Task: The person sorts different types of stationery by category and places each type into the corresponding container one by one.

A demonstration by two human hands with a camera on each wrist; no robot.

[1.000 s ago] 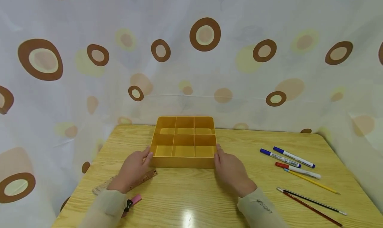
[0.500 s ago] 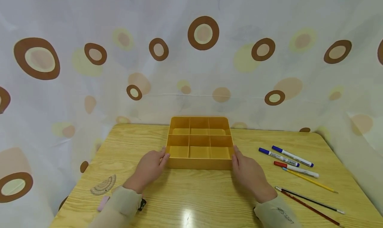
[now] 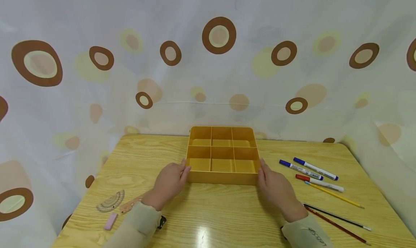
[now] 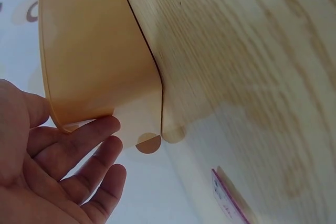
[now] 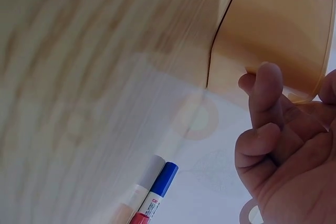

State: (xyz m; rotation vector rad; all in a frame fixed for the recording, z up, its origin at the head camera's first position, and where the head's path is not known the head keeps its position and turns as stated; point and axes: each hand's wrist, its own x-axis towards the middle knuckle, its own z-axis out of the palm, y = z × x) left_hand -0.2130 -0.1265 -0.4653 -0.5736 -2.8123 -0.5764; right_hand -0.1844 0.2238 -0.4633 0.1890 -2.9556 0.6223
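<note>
A yellow-orange organizer box (image 3: pixel 224 178) with several bare compartments sits near the back of the table, in the head view. At its left front corner is my left hand (image 3: pixel 170 181), gripping the wall. My right hand (image 3: pixel 276 186) holds the opposite corner in the same manner. The left wrist view shows the left hand (image 4: pixel 63 169) with its thumb at the box's rim (image 4: pixel 44 77) and the index finger against the outer side. Seen from the right wrist, the curled fingers of the right hand (image 5: pixel 294 145) meet the box's wall (image 5: pixel 283 30).
Left of the box lie a clear protractor (image 3: pixel 111 201), a ruler (image 3: pixel 128 205) partly under the left arm, and a pink eraser (image 3: pixel 111 221). To the right are two blue-capped markers (image 3: pixel 300 169), a red-capped marker (image 3: pixel 320 183), a yellow pencil (image 3: pixel 334 195) and two dark pencils (image 3: pixel 338 217). A patterned curtain (image 3: pixel 208 78) hangs behind.
Both hands have slid the box to the right along the table, more slowly in the last half second. The protractor and eraser have come out from behind the left arm.
</note>
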